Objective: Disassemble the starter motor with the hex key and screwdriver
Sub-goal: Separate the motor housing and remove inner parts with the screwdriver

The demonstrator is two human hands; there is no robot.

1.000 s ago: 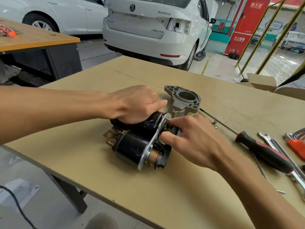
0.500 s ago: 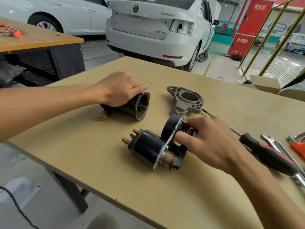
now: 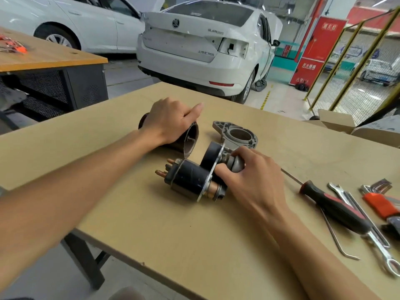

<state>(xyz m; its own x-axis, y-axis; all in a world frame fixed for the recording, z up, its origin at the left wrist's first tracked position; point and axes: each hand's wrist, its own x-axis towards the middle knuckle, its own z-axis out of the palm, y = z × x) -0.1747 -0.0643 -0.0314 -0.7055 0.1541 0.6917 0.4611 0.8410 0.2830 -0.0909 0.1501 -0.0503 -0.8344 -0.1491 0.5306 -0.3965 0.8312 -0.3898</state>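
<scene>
I judge the teardown well along: my left hand (image 3: 171, 122) cups the separated motor housing (image 3: 190, 139) on the bench (image 3: 151, 224), right-hand fingers (image 3: 225, 172) pinch what looks like the drive pinion on the solenoid assembly (image 3: 190, 180), screwdriver (image 3: 333, 208) idle.

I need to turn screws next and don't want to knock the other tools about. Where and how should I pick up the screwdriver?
Take the screwdriver by its black-and-red handle, from above. The handle is the thick part and lies flat on the table, slanting away from the right hand, with its top bare. Its lower end lies against the wrenches, so probably lift it straight up.
</scene>
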